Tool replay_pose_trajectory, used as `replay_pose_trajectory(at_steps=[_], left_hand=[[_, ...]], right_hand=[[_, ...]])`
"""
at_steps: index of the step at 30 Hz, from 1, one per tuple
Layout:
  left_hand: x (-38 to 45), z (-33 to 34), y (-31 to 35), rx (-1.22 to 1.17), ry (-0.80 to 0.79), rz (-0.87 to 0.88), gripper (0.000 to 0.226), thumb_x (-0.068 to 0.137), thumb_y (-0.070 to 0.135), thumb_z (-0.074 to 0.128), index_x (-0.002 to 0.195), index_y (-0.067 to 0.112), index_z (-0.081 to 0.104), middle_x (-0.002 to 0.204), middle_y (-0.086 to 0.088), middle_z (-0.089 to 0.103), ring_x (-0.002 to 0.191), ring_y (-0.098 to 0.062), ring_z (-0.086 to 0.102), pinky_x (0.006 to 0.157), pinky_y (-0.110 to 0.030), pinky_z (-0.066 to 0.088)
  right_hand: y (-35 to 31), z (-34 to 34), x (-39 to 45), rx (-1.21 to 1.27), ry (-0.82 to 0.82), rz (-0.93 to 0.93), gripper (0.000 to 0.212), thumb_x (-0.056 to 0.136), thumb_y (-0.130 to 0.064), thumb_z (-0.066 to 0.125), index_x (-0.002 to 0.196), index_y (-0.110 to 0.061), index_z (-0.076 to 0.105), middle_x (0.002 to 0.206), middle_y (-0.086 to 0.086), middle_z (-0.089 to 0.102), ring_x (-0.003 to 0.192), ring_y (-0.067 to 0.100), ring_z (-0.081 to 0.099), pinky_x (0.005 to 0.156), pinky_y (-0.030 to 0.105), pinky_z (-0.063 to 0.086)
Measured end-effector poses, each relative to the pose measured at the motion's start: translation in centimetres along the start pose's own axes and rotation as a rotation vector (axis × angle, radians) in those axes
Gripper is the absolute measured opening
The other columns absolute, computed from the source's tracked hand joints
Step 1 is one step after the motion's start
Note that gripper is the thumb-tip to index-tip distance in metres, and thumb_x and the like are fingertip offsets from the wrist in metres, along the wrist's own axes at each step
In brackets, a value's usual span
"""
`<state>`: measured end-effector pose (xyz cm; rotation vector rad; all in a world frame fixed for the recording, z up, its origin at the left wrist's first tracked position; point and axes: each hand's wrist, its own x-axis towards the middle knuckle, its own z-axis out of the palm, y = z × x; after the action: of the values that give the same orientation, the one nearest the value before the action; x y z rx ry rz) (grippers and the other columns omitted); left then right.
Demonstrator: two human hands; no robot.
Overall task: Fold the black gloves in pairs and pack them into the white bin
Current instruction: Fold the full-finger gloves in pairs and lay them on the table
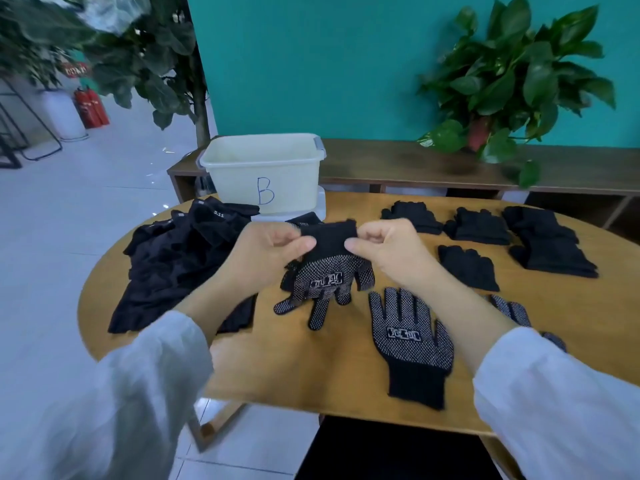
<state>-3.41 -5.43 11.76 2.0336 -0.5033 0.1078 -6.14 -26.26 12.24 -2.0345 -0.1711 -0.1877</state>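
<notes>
I pinch the dotted glove's [327,271] cuff between both hands, left hand [266,251] and right hand [384,251]; fingers hang toward me. Its mate [412,341] lies flat near-right, nearer my right hand.

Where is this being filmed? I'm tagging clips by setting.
Probably an office or lobby-type indoor space, not a home: tiled floor, red fire extinguishers by the wall, potted plants against a teal wall, and a round wooden table.

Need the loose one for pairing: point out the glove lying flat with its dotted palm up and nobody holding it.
The flat glove nearest the table's front edge, fingers pointing away. The other dotted glove hangs from both hands.
</notes>
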Motion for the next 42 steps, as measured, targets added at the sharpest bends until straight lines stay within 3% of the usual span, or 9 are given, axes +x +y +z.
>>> replay_pose_trajectory(at_steps=[4, 11, 14, 16, 18, 24, 29, 36, 42], left_hand=[[-0.9, -0.9, 3.0, -0.106, -0.003, -0.011, 0.028, 0.089, 0.021, 0.07, 0.061, 0.021, 0.066, 0.058, 0.009, 0.065, 0.055, 0.0, 0.057, 0.061, -0.009, 0.044], [-1.9, -0.4, 5.4, -0.089, -0.059, -0.04, 0.018, 0.086, 0.026, 0.073, 0.072, 0.015, 0.071, 0.066, 0.003, 0.071, 0.059, 0.0, 0.063, 0.063, -0.008, 0.047], [-1.9, 0.4, 6.0, -0.093, -0.074, -0.035, 0.019, 0.086, 0.028, 0.073, 0.077, 0.011, 0.073, 0.074, -0.004, 0.074, 0.066, -0.005, 0.066, 0.071, -0.013, 0.052], [-1.7, 1.2, 6.4, -0.083, -0.09, -0.033, 0.023, 0.087, 0.031, 0.072, 0.079, 0.009, 0.073, 0.077, -0.004, 0.075, 0.07, -0.008, 0.068, 0.075, -0.016, 0.052], [-1.4, 2.3, 6.7, -0.074, -0.132, -0.045, 0.03, 0.087, 0.034, 0.071, 0.083, 0.005, 0.07, 0.079, -0.007, 0.074, 0.072, -0.016, 0.068, 0.078, -0.025, 0.052], [0.8, 6.4, 7.4, -0.142, -0.168, -0.063, 0.033, 0.089, 0.019, 0.07, 0.065, 0.006, 0.052, 0.044, 0.01, 0.055, 0.036, 0.003, 0.042, 0.042, -0.008, 0.032], [4.4, 8.5, 7.4, -0.181, -0.161, -0.049, 0.034, 0.088, 0.017, 0.071, 0.058, 0.016, 0.055, 0.055, 0.007, 0.065, 0.049, 0.0, 0.058, 0.053, -0.013, 0.043], [9.9, 10.8, 6.7, -0.119, -0.147, -0.025, 0.034, 0.088, 0.024, 0.072, 0.06, 0.012, 0.056, 0.058, 0.0, 0.066, 0.055, -0.003, 0.057, 0.058, -0.014, 0.043], [11.2, 12.1, 5.5, -0.035, -0.197, -0.007, 0.035, 0.088, 0.024, 0.071, 0.058, 0.018, 0.055, 0.051, 0.011, 0.063, 0.051, 0.001, 0.057, 0.055, -0.012, 0.043]], right_hand=[[-2.0, -1.5, -1.1, 0.052, -0.003, 0.011, 0.032, 0.088, -0.019, 0.071, 0.06, -0.01, 0.059, 0.063, 0.005, 0.054, 0.058, 0.009, 0.045, 0.059, 0.021, 0.04], [-2.6, -3.6, -3.3, 0.066, -0.03, 0.035, 0.022, 0.086, -0.018, 0.072, 0.072, -0.003, 0.068, 0.089, 0.028, 0.068, 0.074, 0.022, 0.057, 0.088, 0.051, 0.052], [-2.5, -4.7, -4.3, 0.058, -0.023, 0.025, 0.025, 0.087, -0.018, 0.071, 0.071, 0.001, 0.066, 0.078, 0.026, 0.065, 0.069, 0.018, 0.055, 0.077, 0.044, 0.054], [-2.3, -5.4, -4.8, 0.083, -0.01, 0.022, 0.031, 0.088, -0.015, 0.07, 0.061, -0.006, 0.061, 0.058, 0.004, 0.057, 0.054, 0.005, 0.048, 0.058, 0.021, 0.044], [-1.7, -6.2, -5.1, 0.121, 0.008, 0.03, 0.035, 0.089, -0.011, 0.068, 0.057, -0.01, 0.055, 0.05, -0.01, 0.049, 0.045, -0.001, 0.042, 0.051, 0.012, 0.036], [1.2, -8.2, -4.7, 0.136, 0.116, 0.051, 0.039, 0.089, -0.016, 0.069, 0.057, -0.011, 0.047, 0.055, 0.001, 0.036, 0.05, 0.009, 0.033, 0.051, 0.019, 0.031], [3.2, -9.9, -2.3, 0.197, 0.172, 0.068, 0.039, 0.084, -0.028, 0.072, 0.07, 0.004, 0.055, 0.072, 0.012, 0.051, 0.069, 0.022, 0.044, 0.068, 0.036, 0.04], [5.6, -11.8, 1.7, 0.2, 0.268, 0.073, 0.035, 0.089, -0.015, 0.069, 0.073, 0.012, 0.054, 0.067, 0.009, 0.047, 0.063, 0.019, 0.039, 0.063, 0.03, 0.036], [8.0, -11.8, 2.4, 0.16, 0.279, 0.146, 0.031, 0.088, -0.016, 0.07, 0.059, -0.018, 0.059, 0.065, -0.002, 0.057, 0.065, 0.012, 0.051, 0.065, 0.029, 0.044]])
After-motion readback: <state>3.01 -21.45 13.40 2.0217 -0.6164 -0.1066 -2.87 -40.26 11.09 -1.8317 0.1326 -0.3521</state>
